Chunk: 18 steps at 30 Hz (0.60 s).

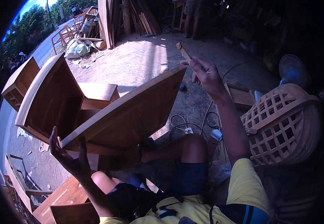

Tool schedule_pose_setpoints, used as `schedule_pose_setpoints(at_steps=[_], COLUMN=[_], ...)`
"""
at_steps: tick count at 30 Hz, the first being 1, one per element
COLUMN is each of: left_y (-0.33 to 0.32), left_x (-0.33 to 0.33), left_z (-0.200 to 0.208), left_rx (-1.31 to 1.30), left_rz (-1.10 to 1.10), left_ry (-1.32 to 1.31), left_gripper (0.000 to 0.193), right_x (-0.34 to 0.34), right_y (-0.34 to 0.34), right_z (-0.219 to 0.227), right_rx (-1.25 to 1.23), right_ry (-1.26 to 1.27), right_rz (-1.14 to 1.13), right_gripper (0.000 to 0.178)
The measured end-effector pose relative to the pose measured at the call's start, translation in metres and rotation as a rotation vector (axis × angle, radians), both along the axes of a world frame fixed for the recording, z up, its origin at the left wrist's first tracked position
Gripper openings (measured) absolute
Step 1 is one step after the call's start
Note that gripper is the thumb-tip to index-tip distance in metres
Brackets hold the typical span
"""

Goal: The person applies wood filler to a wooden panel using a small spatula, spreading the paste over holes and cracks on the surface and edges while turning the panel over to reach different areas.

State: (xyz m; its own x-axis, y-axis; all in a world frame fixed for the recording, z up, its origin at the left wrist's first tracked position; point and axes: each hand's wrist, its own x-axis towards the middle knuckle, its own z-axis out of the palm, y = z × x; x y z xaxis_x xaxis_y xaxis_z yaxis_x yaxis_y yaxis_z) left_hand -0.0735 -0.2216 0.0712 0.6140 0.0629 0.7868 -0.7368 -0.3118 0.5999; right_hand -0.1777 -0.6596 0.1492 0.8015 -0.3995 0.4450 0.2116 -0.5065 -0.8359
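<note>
Yellow shirt (246, 183) fabric fills the bottom centre and lower right of the frame, worn by the person whose two bare arms reach upward; at lower left, the left hand (72, 160) has its thumb and fingers spread to either side of a wooden panel (132, 115), gripping its lower corner between them; the panel slants up across the centre, its far corner just beside the right hand (205, 74), though whether the two touch I cannot tell; this right hand, at upper centre-right, is mostly closed, pinching a thin wooden strip (183, 52) that points toward the upper left.

Beyond the panel, at left, stands a brown wooden furniture piece (53, 93) with a curved pale edge; at right sits a rounded wooden lattice piece (274, 127), with a fan (292, 70) above it; bare legs show in the dim top centre.
</note>
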Motion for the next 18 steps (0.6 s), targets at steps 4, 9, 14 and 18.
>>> schedule_pose_setpoints(at_steps=[4,9,14,18], left_y=[-0.076,-0.119,-0.124,-0.122], left_x=[-0.038,-0.008,-0.005,-0.008], left_z=[0.063,0.052,0.052,0.054], left_rx=[0.718,0.912,0.786,0.779], left_rz=[0.086,-0.005,-0.05,-0.054], left_ry=[-0.252,-0.224,-0.289,-0.282], left_gripper=[0.078,0.053,0.043,0.042], right_x=[0.0,-0.018,-0.056,-0.058], right_y=[0.01,0.032,0.045,0.055], right_z=[-0.004,0.01,0.036,0.044], right_rx=[0.018,-0.037,-0.755,-0.909], right_ry=[0.018,-0.066,-0.041,0.185], right_rz=[0.014,-0.096,-0.17,-0.169], right_gripper=[0.04,0.033,0.042,0.043])
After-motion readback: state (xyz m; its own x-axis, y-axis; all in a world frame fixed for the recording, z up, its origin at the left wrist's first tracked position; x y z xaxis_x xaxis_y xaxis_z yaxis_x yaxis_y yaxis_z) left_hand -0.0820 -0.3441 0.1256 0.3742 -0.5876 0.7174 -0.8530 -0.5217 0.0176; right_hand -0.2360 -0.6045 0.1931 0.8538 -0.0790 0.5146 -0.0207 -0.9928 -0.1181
